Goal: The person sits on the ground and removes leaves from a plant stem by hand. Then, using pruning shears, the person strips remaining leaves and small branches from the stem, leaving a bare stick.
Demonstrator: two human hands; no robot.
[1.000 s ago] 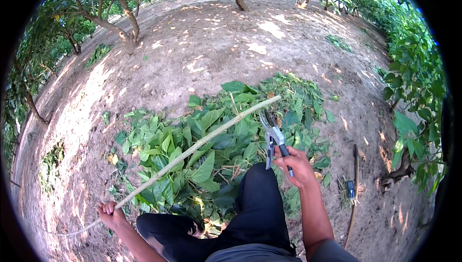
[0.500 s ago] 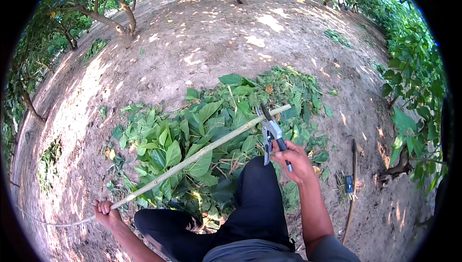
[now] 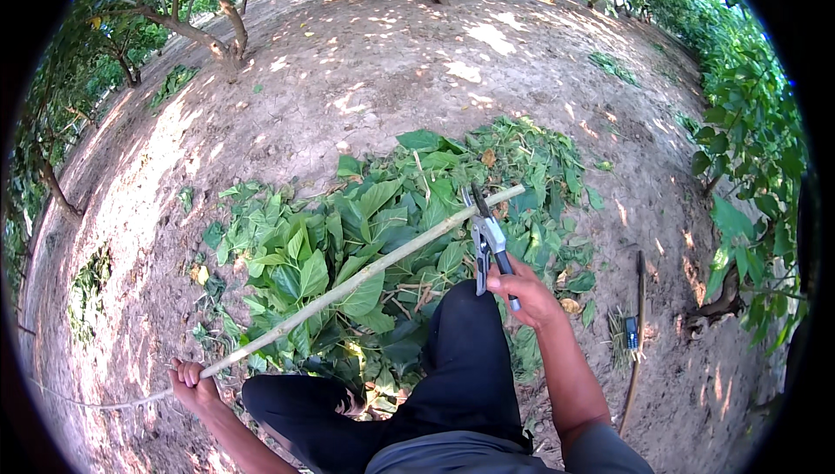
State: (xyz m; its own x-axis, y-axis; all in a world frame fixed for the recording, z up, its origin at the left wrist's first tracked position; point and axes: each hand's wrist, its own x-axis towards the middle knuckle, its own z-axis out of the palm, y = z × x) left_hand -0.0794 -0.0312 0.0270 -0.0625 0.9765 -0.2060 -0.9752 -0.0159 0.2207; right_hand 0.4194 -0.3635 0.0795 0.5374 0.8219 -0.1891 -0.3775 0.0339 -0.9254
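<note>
A long, pale, leafless branch (image 3: 348, 285) slants up from lower left to right across a heap of green leaves (image 3: 348, 222). My left hand (image 3: 193, 387) is closed around it at the lower left, and its thin end runs on past that hand to the left. In my right hand (image 3: 524, 293) is a pair of pruning shears (image 3: 490, 248) with grey and black handles. Their dark blades lie on either side of the branch near its thick upper end. The fingers of my right hand are partly hidden behind the handles.
On the dirt to the right lies a brown stick (image 3: 642, 300) beside a small dark phone-like device (image 3: 631, 333). A leafy bush (image 3: 748, 213) and a low trunk border the right side. Trees (image 3: 230, 43) stand at the back left and far off. My bent knees (image 3: 470, 326) flank the leaf heap.
My right hand and the shears have shifted very slightly, and the handles look a little closer together. The branch and my left hand stay almost where they were.
</note>
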